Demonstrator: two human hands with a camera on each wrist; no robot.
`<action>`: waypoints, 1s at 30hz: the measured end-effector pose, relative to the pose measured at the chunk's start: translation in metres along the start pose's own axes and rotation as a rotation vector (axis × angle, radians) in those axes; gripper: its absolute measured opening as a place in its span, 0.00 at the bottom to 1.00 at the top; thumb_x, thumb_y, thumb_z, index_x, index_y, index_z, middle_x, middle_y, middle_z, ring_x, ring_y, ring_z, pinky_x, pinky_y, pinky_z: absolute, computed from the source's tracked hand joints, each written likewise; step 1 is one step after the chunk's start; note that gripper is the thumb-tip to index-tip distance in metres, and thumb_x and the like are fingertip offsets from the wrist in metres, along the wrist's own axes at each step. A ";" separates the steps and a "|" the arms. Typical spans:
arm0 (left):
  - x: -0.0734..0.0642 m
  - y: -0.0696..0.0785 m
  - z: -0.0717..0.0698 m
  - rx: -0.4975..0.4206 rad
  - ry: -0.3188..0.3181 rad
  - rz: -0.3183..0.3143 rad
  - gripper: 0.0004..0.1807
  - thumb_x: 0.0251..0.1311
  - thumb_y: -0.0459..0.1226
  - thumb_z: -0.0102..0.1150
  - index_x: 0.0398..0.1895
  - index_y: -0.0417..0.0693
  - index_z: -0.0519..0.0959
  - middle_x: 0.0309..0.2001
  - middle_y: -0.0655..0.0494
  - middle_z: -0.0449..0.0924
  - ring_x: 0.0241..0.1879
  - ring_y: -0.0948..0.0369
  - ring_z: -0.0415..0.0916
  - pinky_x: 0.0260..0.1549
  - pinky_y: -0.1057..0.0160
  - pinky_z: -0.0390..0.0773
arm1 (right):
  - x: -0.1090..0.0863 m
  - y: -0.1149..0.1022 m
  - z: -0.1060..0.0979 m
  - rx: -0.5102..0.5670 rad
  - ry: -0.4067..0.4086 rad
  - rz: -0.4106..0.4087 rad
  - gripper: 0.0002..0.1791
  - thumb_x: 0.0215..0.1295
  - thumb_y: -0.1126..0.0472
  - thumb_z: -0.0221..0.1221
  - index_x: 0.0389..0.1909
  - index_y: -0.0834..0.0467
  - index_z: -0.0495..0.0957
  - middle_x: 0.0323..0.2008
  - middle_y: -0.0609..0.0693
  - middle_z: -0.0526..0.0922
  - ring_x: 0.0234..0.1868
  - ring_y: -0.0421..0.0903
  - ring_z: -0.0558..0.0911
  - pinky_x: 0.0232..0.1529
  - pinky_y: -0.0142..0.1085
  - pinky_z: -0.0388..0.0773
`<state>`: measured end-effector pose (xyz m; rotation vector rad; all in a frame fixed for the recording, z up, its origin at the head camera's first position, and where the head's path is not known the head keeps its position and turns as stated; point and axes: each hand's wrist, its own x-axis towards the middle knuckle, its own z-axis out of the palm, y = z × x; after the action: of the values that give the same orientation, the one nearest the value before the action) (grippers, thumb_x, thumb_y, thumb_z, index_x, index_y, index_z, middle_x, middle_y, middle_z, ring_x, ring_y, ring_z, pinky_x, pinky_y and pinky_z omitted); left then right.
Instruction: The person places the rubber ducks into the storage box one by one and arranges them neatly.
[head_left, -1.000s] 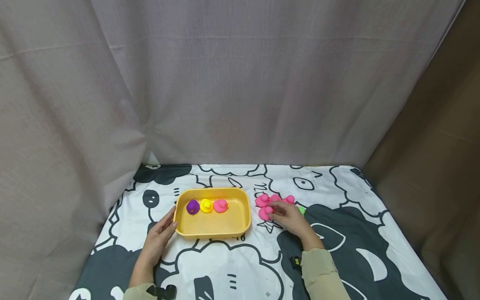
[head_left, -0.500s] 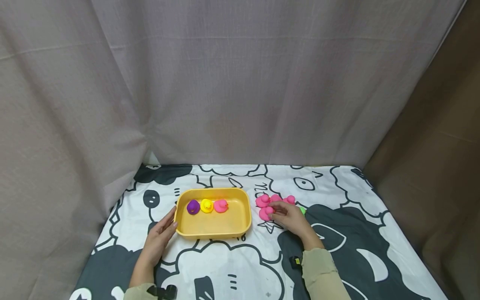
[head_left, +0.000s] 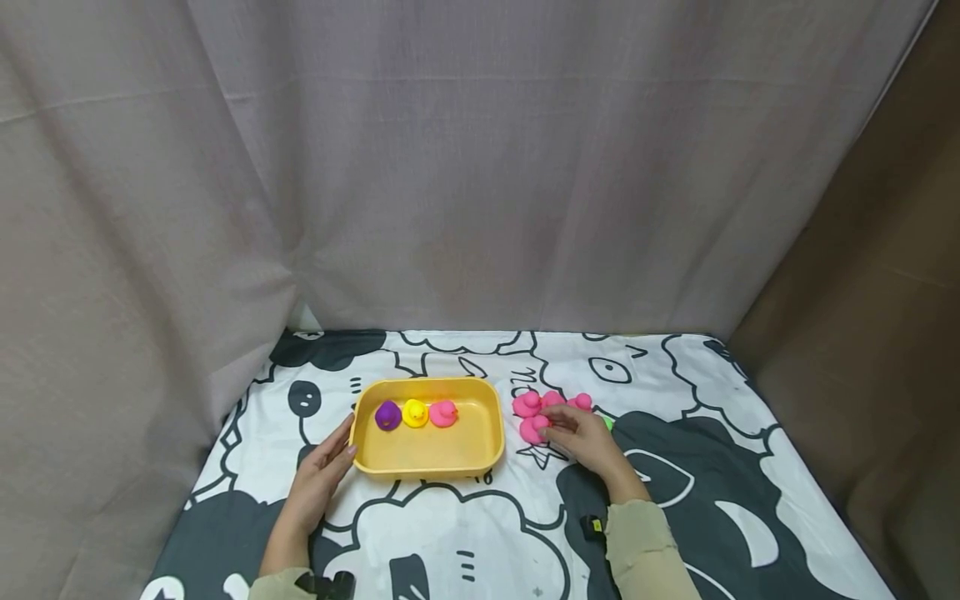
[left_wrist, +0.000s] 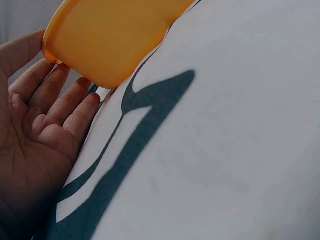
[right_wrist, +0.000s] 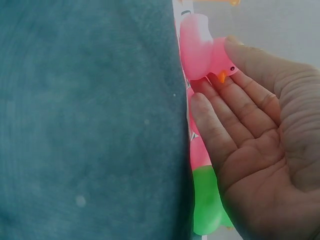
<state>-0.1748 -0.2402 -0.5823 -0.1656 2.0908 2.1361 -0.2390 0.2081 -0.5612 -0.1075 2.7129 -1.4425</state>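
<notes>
At the left end of a yellow tray (head_left: 427,458), my left hand (head_left: 318,475) rests its fingers on the outer wall and rim. The left wrist view shows that hand (left_wrist: 45,125) with its fingers loosely extended against the tray (left_wrist: 110,45). A purple duck (head_left: 387,415), a yellow duck (head_left: 416,413) and a pink duck (head_left: 443,413) sit in a row inside. To the right, my right hand (head_left: 588,442) pinches the head of a pink rubber duck (right_wrist: 195,47) between thumb and fingers. That duck stays on the cloth, among other pink ducks (head_left: 527,403).
A green duck (right_wrist: 206,200) lies beside the right hand, partly hidden by it. Black-and-white patterned cloth (head_left: 465,533) covers the table. Grey curtains (head_left: 480,167) hang behind and at the left, with a brown one (head_left: 847,333) on the right.
</notes>
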 end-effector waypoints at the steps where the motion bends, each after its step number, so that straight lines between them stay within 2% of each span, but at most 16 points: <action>1: 0.000 0.000 0.000 -0.002 0.000 0.000 0.33 0.70 0.47 0.59 0.77 0.66 0.63 0.77 0.68 0.56 0.76 0.62 0.52 0.68 0.63 0.64 | 0.000 0.000 0.000 -0.002 0.006 -0.001 0.20 0.59 0.55 0.73 0.52 0.51 0.84 0.48 0.47 0.85 0.50 0.47 0.84 0.54 0.42 0.84; 16: -0.001 0.002 0.000 -0.012 0.000 0.004 0.32 0.71 0.46 0.59 0.76 0.65 0.63 0.76 0.69 0.57 0.76 0.63 0.52 0.68 0.63 0.64 | -0.001 -0.007 0.000 0.014 0.014 -0.042 0.20 0.60 0.53 0.72 0.53 0.53 0.84 0.49 0.47 0.85 0.51 0.48 0.84 0.54 0.42 0.84; 30: -0.002 0.002 0.000 -0.008 -0.002 -0.004 0.33 0.70 0.48 0.60 0.77 0.66 0.63 0.76 0.69 0.56 0.76 0.63 0.52 0.68 0.62 0.64 | -0.002 -0.014 0.002 0.019 0.034 -0.013 0.21 0.59 0.53 0.73 0.52 0.52 0.84 0.48 0.47 0.86 0.51 0.49 0.84 0.52 0.42 0.85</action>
<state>-0.1735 -0.2399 -0.5800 -0.1680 2.0797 2.1412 -0.2363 0.1987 -0.5505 -0.0999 2.7298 -1.4869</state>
